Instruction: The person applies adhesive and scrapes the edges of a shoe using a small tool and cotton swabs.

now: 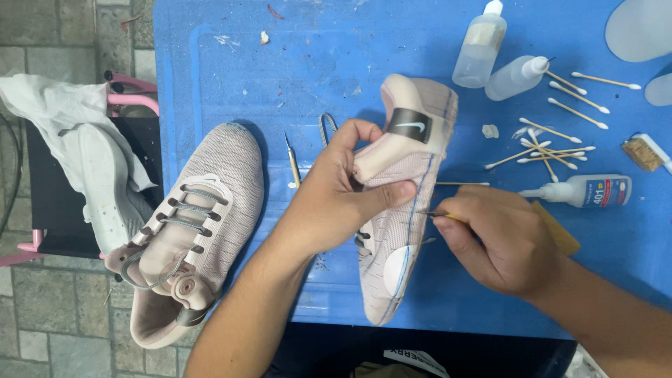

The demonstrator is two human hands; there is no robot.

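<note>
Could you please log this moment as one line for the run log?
left hand: grips pink shoe on its side | right hand: thin tool at shoe edge | second shoe: on blue table

A single camera, worn on the person's head, looks almost straight down onto the blue plastic counter (231, 63), close enough that both forearms run in from the bottom edge and fill much of the lower frame. The counter's near edge lies low in the picture, its far part cut by the top. At the left the view spills past the counter onto a grey stone-tiled floor (42, 315). No second view shares the scene
</note>
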